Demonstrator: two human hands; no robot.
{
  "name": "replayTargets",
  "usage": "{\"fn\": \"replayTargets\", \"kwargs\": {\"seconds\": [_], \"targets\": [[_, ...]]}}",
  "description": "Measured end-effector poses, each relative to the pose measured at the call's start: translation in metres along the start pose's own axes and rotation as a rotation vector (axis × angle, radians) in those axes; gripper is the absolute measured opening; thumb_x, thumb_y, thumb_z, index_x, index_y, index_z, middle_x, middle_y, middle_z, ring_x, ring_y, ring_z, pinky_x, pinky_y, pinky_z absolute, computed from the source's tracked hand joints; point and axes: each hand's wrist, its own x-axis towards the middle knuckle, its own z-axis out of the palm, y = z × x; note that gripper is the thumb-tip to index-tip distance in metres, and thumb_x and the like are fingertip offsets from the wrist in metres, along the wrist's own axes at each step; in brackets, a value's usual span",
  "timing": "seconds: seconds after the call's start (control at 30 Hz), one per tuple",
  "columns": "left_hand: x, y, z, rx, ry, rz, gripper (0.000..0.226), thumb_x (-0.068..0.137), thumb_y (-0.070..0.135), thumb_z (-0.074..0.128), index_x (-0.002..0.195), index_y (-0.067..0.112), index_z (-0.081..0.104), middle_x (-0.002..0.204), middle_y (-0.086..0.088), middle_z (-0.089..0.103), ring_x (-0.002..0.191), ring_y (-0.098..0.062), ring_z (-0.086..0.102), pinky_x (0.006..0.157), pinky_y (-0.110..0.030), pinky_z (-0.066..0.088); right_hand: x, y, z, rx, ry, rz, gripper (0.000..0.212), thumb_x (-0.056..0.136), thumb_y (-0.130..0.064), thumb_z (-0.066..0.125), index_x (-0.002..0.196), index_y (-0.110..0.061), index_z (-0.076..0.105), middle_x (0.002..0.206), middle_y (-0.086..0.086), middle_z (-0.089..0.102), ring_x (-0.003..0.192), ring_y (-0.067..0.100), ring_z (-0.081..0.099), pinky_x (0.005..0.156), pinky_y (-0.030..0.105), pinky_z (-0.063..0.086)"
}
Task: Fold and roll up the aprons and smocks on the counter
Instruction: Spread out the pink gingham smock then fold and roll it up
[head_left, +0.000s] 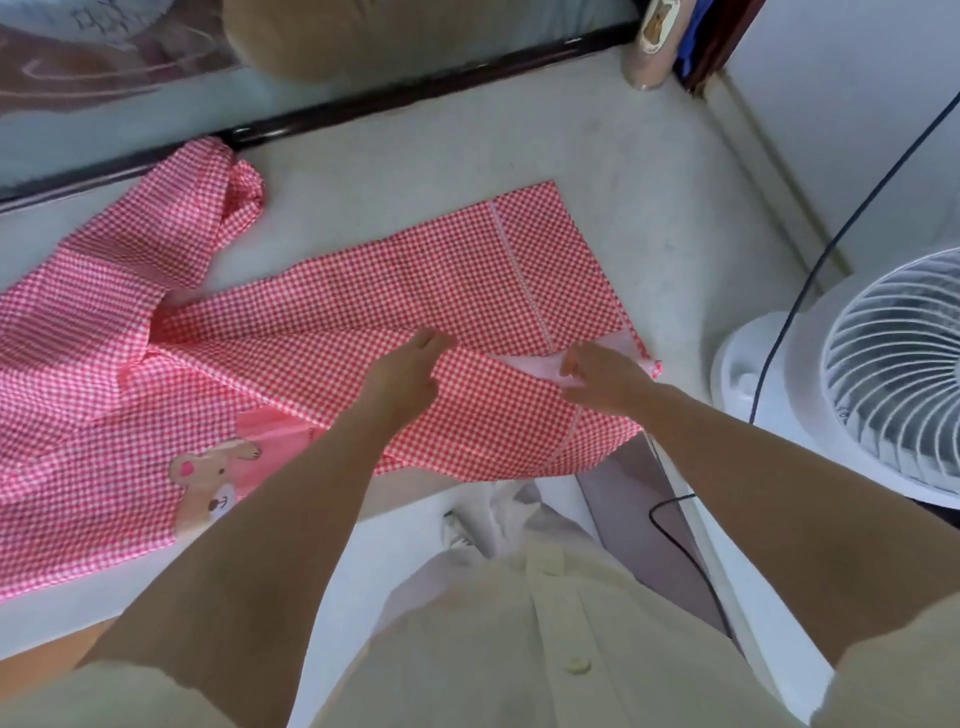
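A pink-and-white checked smock (363, 306) lies spread across the pale counter (467, 145), its hem toward the right and a sleeve bunched at the back left. A bear patch (208, 483) shows on its near left part. My left hand (410, 374) grips a fold of the near edge of the cloth. My right hand (602, 379) pinches the hem corner, where the pale pink underside is turned up. The near flap is lifted over the counter's front edge.
A white fan (883, 374) stands at the right beyond the counter's end, with a black cable (810, 275) running past it. A tan roll with a bear label (652, 47) stands at the back. A dark rail (415, 93) borders the counter's far side.
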Motion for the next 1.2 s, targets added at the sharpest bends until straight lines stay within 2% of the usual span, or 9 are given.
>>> {"fn": "replayTargets", "kwargs": {"seconds": [0.17, 0.33, 0.47, 0.57, 0.63, 0.7, 0.8, 0.97, 1.2], "targets": [[0.025, 0.003, 0.014, 0.031, -0.189, 0.026, 0.067, 0.092, 0.006, 0.051, 0.149, 0.033, 0.03, 0.154, -0.003, 0.033, 0.122, -0.023, 0.054, 0.088, -0.029, 0.053, 0.016, 0.001, 0.014, -0.047, -0.098, -0.001, 0.023, 0.089, -0.024, 0.068, 0.107, -0.01, 0.063, 0.104, 0.001, 0.063, 0.097, 0.021, 0.063, 0.092, 0.033, 0.051], [0.036, -0.003, 0.016, -0.022, -0.1, 0.043, 0.025, 0.096, 0.026, 0.055, 0.118, 0.019, 0.063, 0.114, -0.002, 0.056, 0.102, -0.02, 0.059, 0.083, -0.031, 0.049, 0.019, 0.008, 0.008, 0.014, -0.245, 0.022, 0.024, 0.089, -0.026, 0.065, 0.108, -0.011, 0.066, 0.107, 0.008, 0.067, 0.102, 0.026, 0.063, 0.089, 0.033, 0.05], [0.037, -0.011, 0.007, -0.209, -0.081, -0.051, 0.022, 0.096, 0.025, 0.056, 0.111, 0.014, 0.068, 0.108, -0.002, 0.069, 0.097, -0.02, 0.064, 0.088, -0.032, 0.048, 0.017, 0.025, -0.008, -0.04, -0.573, 0.002, 0.065, 0.082, -0.029, 0.073, 0.14, -0.021, 0.045, 0.133, -0.011, 0.054, 0.124, 0.011, 0.051, 0.108, 0.032, 0.035], [0.041, -0.01, -0.002, -0.251, -0.142, -0.13, 0.026, 0.096, 0.026, 0.056, 0.115, 0.011, 0.067, 0.114, -0.006, 0.069, 0.1, -0.022, 0.064, 0.092, -0.036, 0.049, 0.022, 0.04, -0.026, 0.011, -0.776, 0.218, 0.074, 0.082, -0.034, 0.073, 0.146, -0.018, 0.039, 0.146, 0.006, 0.046, 0.135, 0.027, 0.043, 0.112, 0.044, 0.036], [0.046, -0.008, -0.005, -0.229, -0.134, -0.206, 0.03, 0.097, 0.029, 0.054, 0.115, 0.009, 0.067, 0.112, -0.008, 0.068, 0.094, -0.022, 0.064, 0.089, -0.035, 0.048, 0.029, 0.046, -0.044, 0.196, -0.605, 0.287, 0.071, 0.085, -0.029, 0.071, 0.146, -0.011, 0.039, 0.145, 0.01, 0.045, 0.134, 0.03, 0.043, 0.112, 0.043, 0.036], [0.051, -0.007, -0.005, -0.222, -0.118, -0.321, 0.033, 0.097, 0.033, 0.053, 0.114, 0.009, 0.067, 0.111, -0.009, 0.068, 0.088, -0.022, 0.064, 0.089, -0.036, 0.05, 0.038, 0.048, -0.062, 0.214, -0.218, 0.271, 0.053, 0.086, -0.028, 0.07, 0.133, -0.009, 0.054, 0.133, 0.008, 0.055, 0.123, 0.03, 0.051, 0.104, 0.04, 0.04], [0.054, -0.004, -0.002, -0.085, -0.112, -0.427, 0.032, 0.096, 0.035, 0.054, 0.118, 0.014, 0.065, 0.117, -0.007, 0.066, 0.101, -0.026, 0.064, 0.089, -0.039, 0.053, 0.051, 0.044, -0.069, 0.18, 0.211, 0.294, 0.032, 0.088, -0.028, 0.067, 0.116, -0.011, 0.067, 0.123, 0.009, 0.064, 0.114, 0.029, 0.058, 0.093, 0.033, 0.043], [0.054, 0.004, 0.009, -0.061, -0.058, -0.437, 0.039, 0.092, 0.025, 0.059, 0.129, 0.015, 0.051, 0.126, -0.011, 0.055, 0.106, -0.03, 0.06, 0.08, -0.04, 0.052, 0.059, 0.048, -0.037, 0.092, 0.06, 0.381, 0.043, 0.094, -0.025, 0.058, 0.135, -0.013, 0.055, 0.14, 0.011, 0.052, 0.126, 0.033, 0.051, 0.107, 0.041, 0.04], [0.035, 0.009, 0.014, 0.036, 0.175, 0.014, 0.04, 0.083, 0.025, 0.069, 0.118, 0.011, 0.053, 0.119, -0.014, 0.05, 0.078, -0.018, 0.055, 0.061, -0.034, 0.057, 0.06, 0.039, -0.035, 0.221, 0.276, 0.587, 0.041, 0.094, -0.027, 0.058, 0.125, -0.008, 0.039, 0.114, 0.012, 0.06, 0.088, 0.027, 0.056, 0.078, 0.038, 0.045]]}}
